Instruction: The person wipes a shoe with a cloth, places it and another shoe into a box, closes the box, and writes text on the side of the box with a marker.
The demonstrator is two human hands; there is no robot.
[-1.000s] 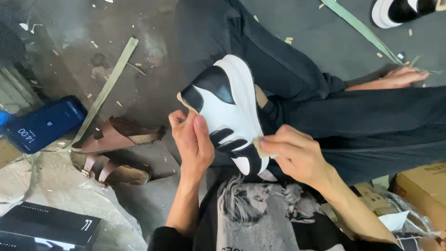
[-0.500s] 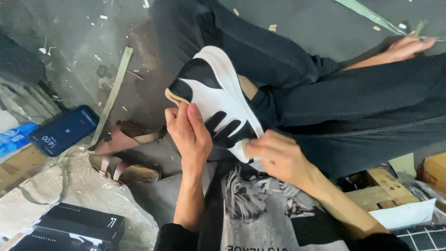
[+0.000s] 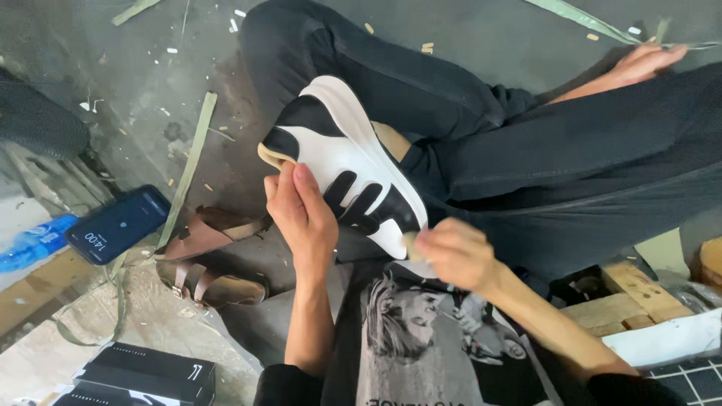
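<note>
A white and black sneaker (image 3: 347, 158) with a thick white sole lies across my lap, over my black trousers (image 3: 481, 120). My left hand (image 3: 301, 214) grips its upper edge near the tan lining. My right hand (image 3: 451, 252) pinches a small beige pad (image 3: 411, 239) against the sneaker's end by the sole.
A pair of brown sandals (image 3: 203, 259) lies on the dirty floor at left, beside a dark phone (image 3: 116, 224) and a green strap (image 3: 189, 162). Black shoe boxes (image 3: 147, 372) sit at the bottom left. Cardboard and wood (image 3: 624, 301) are at right. A bare foot (image 3: 639, 64) rests top right.
The view has shifted, so everything sits a little further right and up. My right hand slid the pad along the sneaker's end toward the sole. My left hand kept its hold.
</note>
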